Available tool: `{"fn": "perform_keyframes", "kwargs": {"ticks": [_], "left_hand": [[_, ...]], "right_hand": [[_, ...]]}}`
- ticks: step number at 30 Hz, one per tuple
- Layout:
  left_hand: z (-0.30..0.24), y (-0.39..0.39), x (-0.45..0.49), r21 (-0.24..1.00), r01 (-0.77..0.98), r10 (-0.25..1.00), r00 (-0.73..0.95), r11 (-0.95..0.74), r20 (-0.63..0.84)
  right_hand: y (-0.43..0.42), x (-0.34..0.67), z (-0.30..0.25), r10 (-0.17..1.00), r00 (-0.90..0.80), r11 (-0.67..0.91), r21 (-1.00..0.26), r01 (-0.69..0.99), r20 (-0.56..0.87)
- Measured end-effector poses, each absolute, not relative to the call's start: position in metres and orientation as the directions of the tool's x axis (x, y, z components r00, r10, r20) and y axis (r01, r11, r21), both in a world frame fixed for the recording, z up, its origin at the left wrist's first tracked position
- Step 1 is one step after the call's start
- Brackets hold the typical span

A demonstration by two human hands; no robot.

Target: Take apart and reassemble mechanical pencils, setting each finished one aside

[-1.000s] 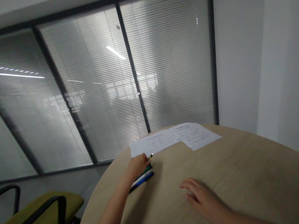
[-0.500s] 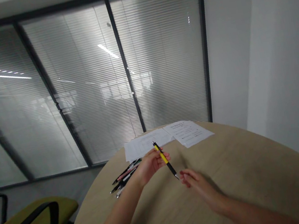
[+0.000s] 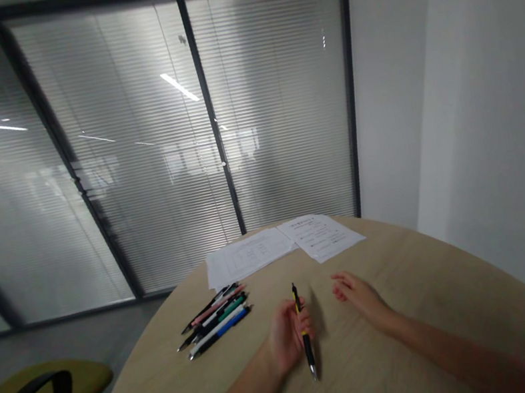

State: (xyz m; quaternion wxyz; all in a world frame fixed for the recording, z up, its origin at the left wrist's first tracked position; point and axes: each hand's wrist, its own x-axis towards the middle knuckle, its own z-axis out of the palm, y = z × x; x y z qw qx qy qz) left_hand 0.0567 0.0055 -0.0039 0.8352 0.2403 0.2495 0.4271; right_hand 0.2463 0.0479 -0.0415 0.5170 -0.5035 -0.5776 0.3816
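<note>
A yellow-and-black pen (image 3: 309, 353) is gripped by my left hand (image 3: 287, 338), whose fingers wrap round its barrel. It stands nearly upright in view, with the silver tip pointing down toward me, just above the table. To the right, my right hand (image 3: 358, 295) holds nothing; its fingers are loosely bent and slightly apart, away from the pen. Left of my left hand lies a cluster of several pens (image 3: 218, 319) side by side, among them a blue-and-white one, a green one and a pink one.
Two groups of printed paper sheets (image 3: 250, 255) lie toward the far edge of the round wooden table (image 3: 423, 358). A green chair (image 3: 87, 383) with black armrests stands at the left. Behind are glass panels with blinds (image 3: 281, 105) and a white wall (image 3: 497, 114).
My left hand has drawn the pen down toward me and turned it more upright, uncovering the pens on the left. My right hand has moved slightly up and right, away from the pen's tip.
</note>
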Motion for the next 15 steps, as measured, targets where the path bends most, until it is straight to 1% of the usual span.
{"fn": "perform_keyframes", "kwargs": {"ticks": [4,8,9,12,13,15], "left_hand": [[-0.008,-0.003,0.063,0.560,-0.589,0.786,0.583,0.583,-0.205],[-0.007,-0.017,0.076,0.530,-0.538,0.726,0.642,0.656,-0.246],[-0.006,-0.022,0.079,0.533,-0.550,0.742,0.621,0.642,-0.252],[-0.007,-0.031,0.087,0.592,-0.607,0.824,0.535,0.530,-0.189],[-0.009,-0.033,0.089,0.611,-0.606,0.834,0.522,0.509,-0.176],[-0.012,-0.032,0.089,0.619,-0.604,0.834,0.528,0.503,-0.162]], "right_hand": [[0.042,0.254,-0.045,0.963,-0.097,0.267,-0.929,0.255,0.250],[0.033,0.254,-0.039,0.937,-0.197,0.334,-0.906,0.259,0.289],[0.030,0.252,-0.037,0.926,-0.229,0.354,-0.900,0.254,0.299],[0.017,0.243,-0.032,0.852,-0.402,0.448,-0.864,0.229,0.335],[0.012,0.239,-0.031,0.833,-0.438,0.463,-0.860,0.215,0.338],[0.007,0.233,-0.030,0.821,-0.470,0.443,-0.880,0.168,0.323]]}}
